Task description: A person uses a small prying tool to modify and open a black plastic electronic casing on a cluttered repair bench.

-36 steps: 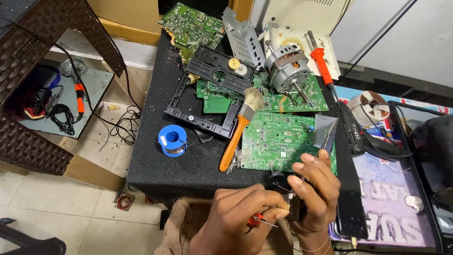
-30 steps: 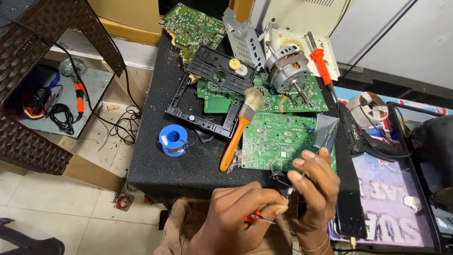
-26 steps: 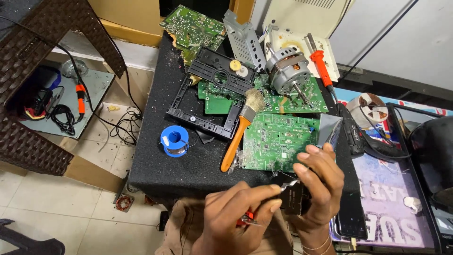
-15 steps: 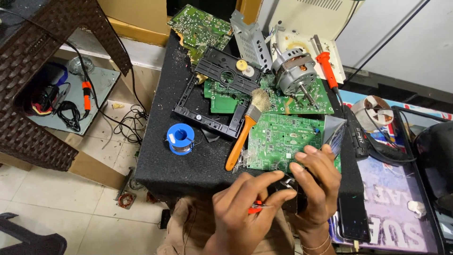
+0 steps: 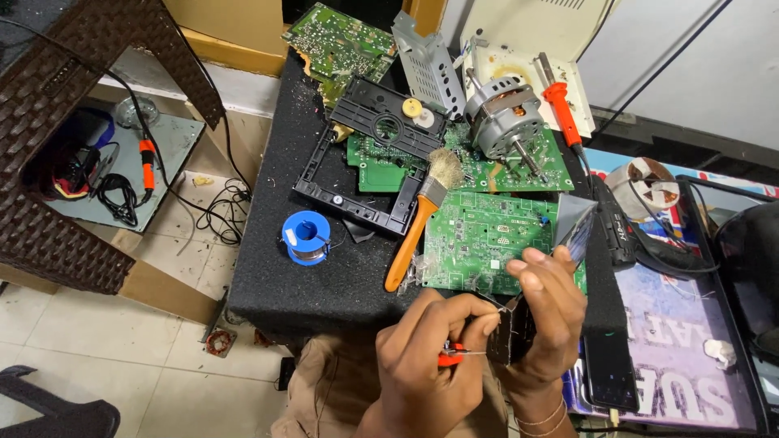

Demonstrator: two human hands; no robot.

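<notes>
Both hands work a small dark boxy part at six o'clock, just off the near edge of the black felt-covered bench top (image 5: 324, 276).

The right hand (image 5: 545, 312) is clamped around the small dark boxy part (image 5: 510, 337), fingers curled over its top. The left hand (image 5: 434, 357) pinches a red-handled slim screwdriver (image 5: 451, 354), its tip set against the part's side. The part looks mostly whole, so the work on it seems to be at an early or middle point. At twelve o'clock from the hands lies a green circuit board (image 5: 483, 239); at eleven an orange-handled brush (image 5: 418, 223); at ten a blue spool of solder wire (image 5: 306, 237), all untouched.
</notes>
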